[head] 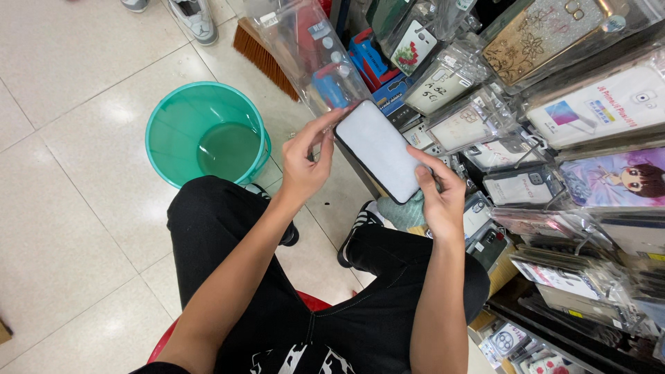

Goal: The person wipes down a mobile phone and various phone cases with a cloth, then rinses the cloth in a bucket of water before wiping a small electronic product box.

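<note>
A teal plastic bucket (206, 133) stands on the pale tiled floor (76, 104), and everything else can be placed from it. Its bottom shows a shallow pool of water. Just beyond the bucket, toward the top of the view, the bristles of a brown broom (260, 52) rest on the tiles, and farther off a pair of grey shoes (194, 17) belongs to another person. To the right of the bucket rises a crowded rack of packaged phone cases (554, 118), hanging in clear sleeves, some patterned with flowers, one with a cartoon figure, several plain. A clear plastic sleeve (312, 52) with red and blue contents hangs between the bucket and the rack, right behind the hands. Below the bucket, the person's black trousers (228, 235) fill the near view, seated on a red stool (315, 303), with striped black shoes (357, 232) on the tiles.

The phone case (381, 149), black-rimmed with a white inner face, is held up to the right of the bucket, in front of the rack. The left hand (305, 163) pinches its upper corner, thumb and forefinger narrowly closed on the rim, other fingers curled. The right hand (440, 194) holds the lower end, thumb laid on the white face and fingers wrapped behind.
</note>
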